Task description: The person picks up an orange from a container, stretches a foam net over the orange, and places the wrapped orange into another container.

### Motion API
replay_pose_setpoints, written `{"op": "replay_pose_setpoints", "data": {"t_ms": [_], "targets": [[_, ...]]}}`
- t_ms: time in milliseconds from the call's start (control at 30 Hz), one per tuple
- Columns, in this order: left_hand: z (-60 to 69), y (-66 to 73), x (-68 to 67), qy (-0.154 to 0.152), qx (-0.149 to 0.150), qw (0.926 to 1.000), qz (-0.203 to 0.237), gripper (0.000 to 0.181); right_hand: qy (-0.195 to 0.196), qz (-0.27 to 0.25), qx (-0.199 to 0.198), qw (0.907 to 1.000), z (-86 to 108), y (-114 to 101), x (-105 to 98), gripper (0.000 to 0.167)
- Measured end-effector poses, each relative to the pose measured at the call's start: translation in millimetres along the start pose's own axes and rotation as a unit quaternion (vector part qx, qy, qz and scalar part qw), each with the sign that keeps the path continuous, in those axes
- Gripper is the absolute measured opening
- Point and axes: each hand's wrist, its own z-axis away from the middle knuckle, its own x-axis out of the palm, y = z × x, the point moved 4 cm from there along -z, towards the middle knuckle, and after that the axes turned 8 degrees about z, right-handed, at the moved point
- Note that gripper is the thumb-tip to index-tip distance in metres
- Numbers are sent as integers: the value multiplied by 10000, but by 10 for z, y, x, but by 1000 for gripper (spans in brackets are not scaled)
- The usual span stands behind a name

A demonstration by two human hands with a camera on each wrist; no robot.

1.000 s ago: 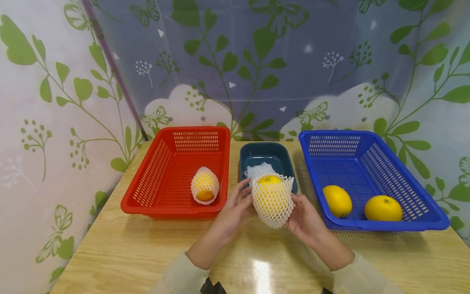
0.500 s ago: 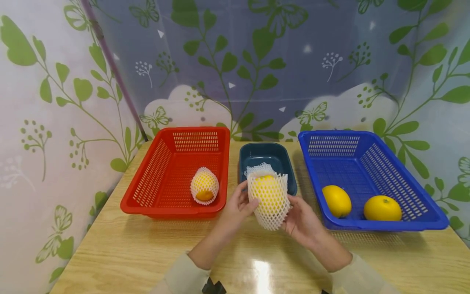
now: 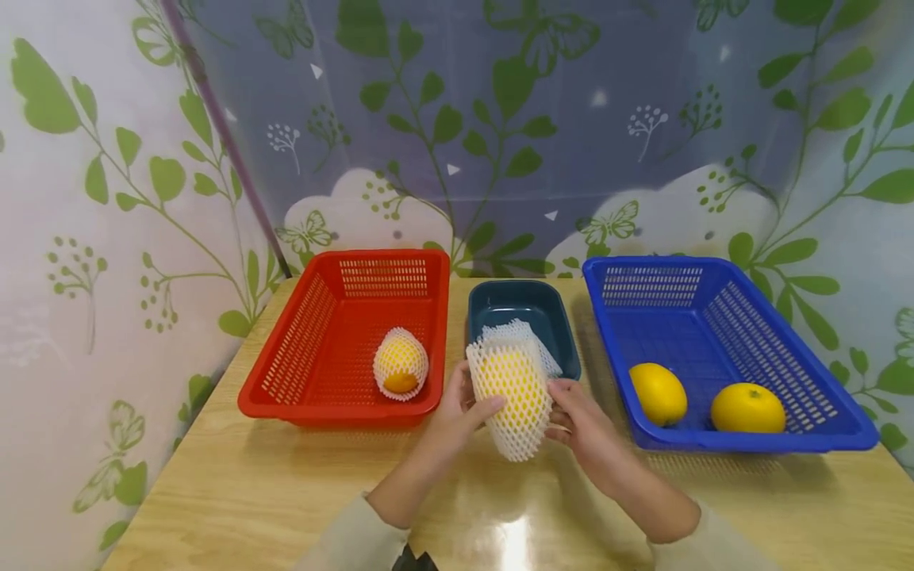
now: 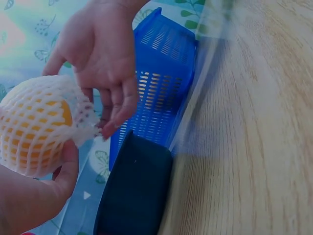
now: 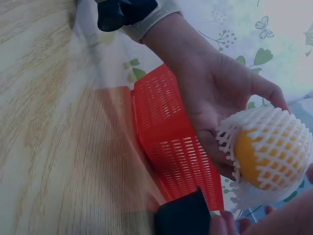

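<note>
A yellow-orange citrus fruit, which looks like an orange [image 3: 510, 387], sits inside a white foam net sleeve [image 3: 520, 444] between the two hands. My left hand [image 3: 451, 416] holds it from the left, thumb across the front and fingers behind. My right hand [image 3: 589, 432] is at its right side, thumb and fingertips at the net. In the left wrist view, the right hand [image 4: 105, 58] has its fingertips at the net's loose edge. The right wrist view shows the netted orange [image 5: 269, 152] with bare peel at one side. The left fingers behind it are partly hidden.
A red basket [image 3: 336, 411] on the left contains one netted orange [image 3: 401, 365]. Behind the hands, a dark teal tray [image 3: 564, 317] holds white foam netting [image 3: 539, 345]. The blue basket [image 3: 757, 441] at right holds two bare oranges [image 3: 747, 408]. A patterned cloth hangs behind the table [image 3: 286, 492].
The netted orange has moved slightly left and toward the person, and its bare top has turned out of sight under the net. The left thumb has come across its front.
</note>
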Motion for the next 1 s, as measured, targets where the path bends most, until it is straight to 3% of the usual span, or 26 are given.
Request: {"op": "replay_pose_setpoints", "data": {"t_ms": [133,233,333,500,600,733,900,1000], "targets": [[-2,-6,13,-76,-140,9998,101,61,581,492,-824,9937,3,-73,-39,32],[-7,-8,11,-59,-263,9996,121,62,622,885,-1268,9860,16,-95,-42,37],[-6,-11,6,-63,-347,9993,89,64,483,1003,-1392,9840,23,-92,-19,45],[2,-1,9,-150,-311,9994,5,63,366,984,-1252,9866,22,-74,10,53],[0,5,9,-148,-308,9993,-124,62,207,757,-1024,9916,24,-42,22,54],[-7,6,19,-58,-473,9982,-363,64,-247,5,-801,9965,15,33,57,50],[-6,-4,71,114,-610,9949,-792,68,-804,-902,-954,9881,-1,115,87,37],[0,-37,113,182,-561,9921,-1109,72,-1107,-1165,-924,9827,-8,173,90,40]]}}
